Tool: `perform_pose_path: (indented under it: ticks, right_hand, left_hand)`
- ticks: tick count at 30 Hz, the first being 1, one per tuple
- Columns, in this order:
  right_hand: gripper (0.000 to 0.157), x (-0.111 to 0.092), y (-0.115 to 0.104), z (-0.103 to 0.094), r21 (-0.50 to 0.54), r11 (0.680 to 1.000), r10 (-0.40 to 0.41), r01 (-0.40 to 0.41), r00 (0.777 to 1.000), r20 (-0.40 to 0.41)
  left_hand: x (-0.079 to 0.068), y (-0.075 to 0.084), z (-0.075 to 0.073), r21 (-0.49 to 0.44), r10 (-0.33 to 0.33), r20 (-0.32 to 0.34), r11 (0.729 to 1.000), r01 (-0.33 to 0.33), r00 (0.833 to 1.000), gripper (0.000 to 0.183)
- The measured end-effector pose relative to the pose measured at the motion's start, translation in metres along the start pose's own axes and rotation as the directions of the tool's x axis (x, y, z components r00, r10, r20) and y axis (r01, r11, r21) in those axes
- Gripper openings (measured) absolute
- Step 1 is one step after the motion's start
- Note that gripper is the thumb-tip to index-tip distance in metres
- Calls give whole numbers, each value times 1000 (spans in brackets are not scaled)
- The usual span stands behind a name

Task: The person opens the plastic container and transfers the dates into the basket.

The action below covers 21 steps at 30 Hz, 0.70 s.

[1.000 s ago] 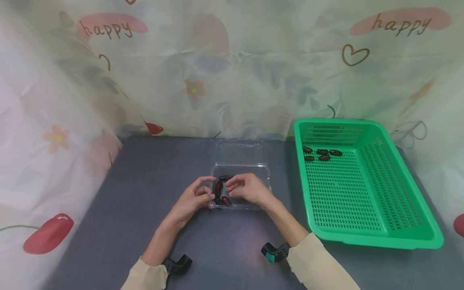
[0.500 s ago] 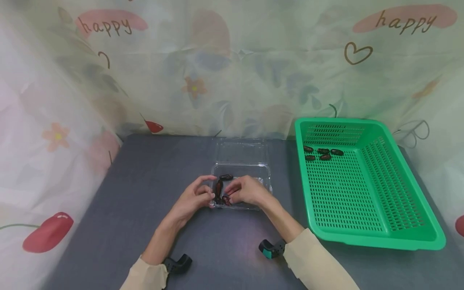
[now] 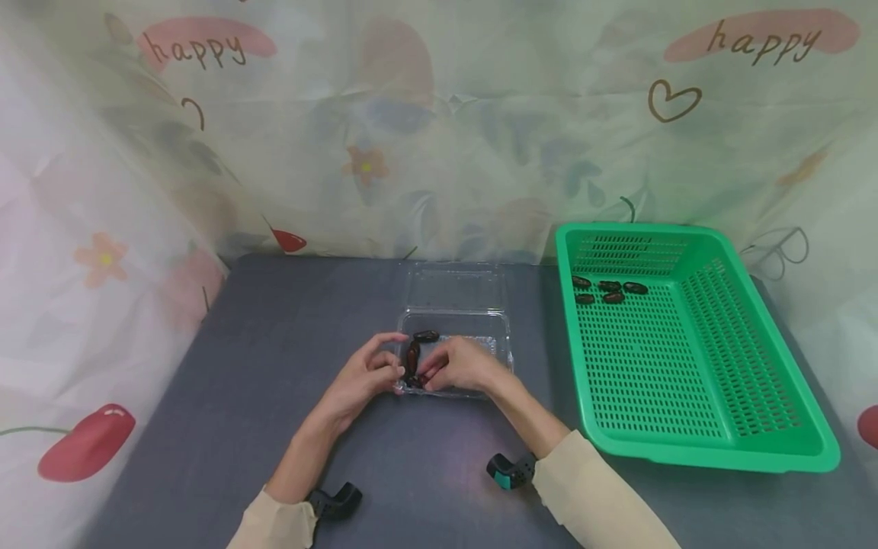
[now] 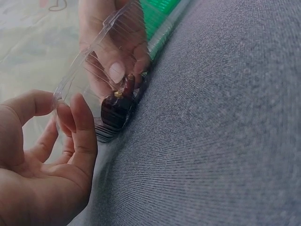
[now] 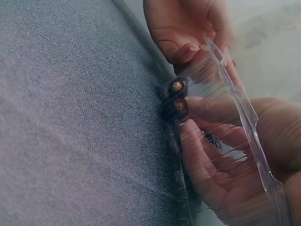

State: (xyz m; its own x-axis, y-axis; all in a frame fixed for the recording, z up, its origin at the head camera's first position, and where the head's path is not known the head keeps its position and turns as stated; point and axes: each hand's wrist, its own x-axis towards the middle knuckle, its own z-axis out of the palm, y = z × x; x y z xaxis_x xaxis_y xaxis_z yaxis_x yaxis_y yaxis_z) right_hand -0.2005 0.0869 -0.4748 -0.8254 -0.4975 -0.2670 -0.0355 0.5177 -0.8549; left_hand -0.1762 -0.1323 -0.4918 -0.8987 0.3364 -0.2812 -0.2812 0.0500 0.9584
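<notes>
A clear plastic box (image 3: 510, 343) stands on the grey cloth with its lid (image 3: 456, 291) laid back behind it. My left hand (image 3: 362, 375) holds the box's left wall, thumb outside and index finger up at the rim. My right hand (image 3: 461, 366) reaches into the box and pinches a date (image 5: 179, 107) between thumb and fingers, low in the near-left corner. That date lies right beside another date (image 5: 178, 86). Along the left wall rests one lengthwise date (image 3: 413, 357), and a further date (image 3: 427, 335) lies crosswise behind it.
To the right stands a large green slotted basket (image 3: 713, 459), with several dates (image 3: 613, 297) in its far-left corner. Printed fabric (image 3: 453, 175) hangs behind and at both sides of the grey cloth (image 3: 295, 305).
My right hand has lowered from above the box to the date by the near wall, taken hold of it and shifted it slightly left. My left hand has stayed at the box's left wall.
</notes>
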Motion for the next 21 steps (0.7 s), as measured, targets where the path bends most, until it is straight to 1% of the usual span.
perform_pose_path:
  ticks: [3,7,15,21]
  right_hand:
    - [23,0,0,0,1,1000,4,-4,1000,7]
    - [22,1,1,0,29,999,18,-18,1000,20]
    - [24,-2,0,-1,108,994,26,-31,999,43]
    - [25,-5,-3,-2,134,990,30,-39,997,69]
  left_hand:
    - [0,0,0,-5,-1,-3,1000,1,1000,50]
    - [0,1,0,-9,1,-5,1000,-1,1000,51]
    - [-1,2,0,-6,-3,-8,1000,3,1000,51]
    - [-1,2,0,3,-8,-7,1000,8,1000,51]
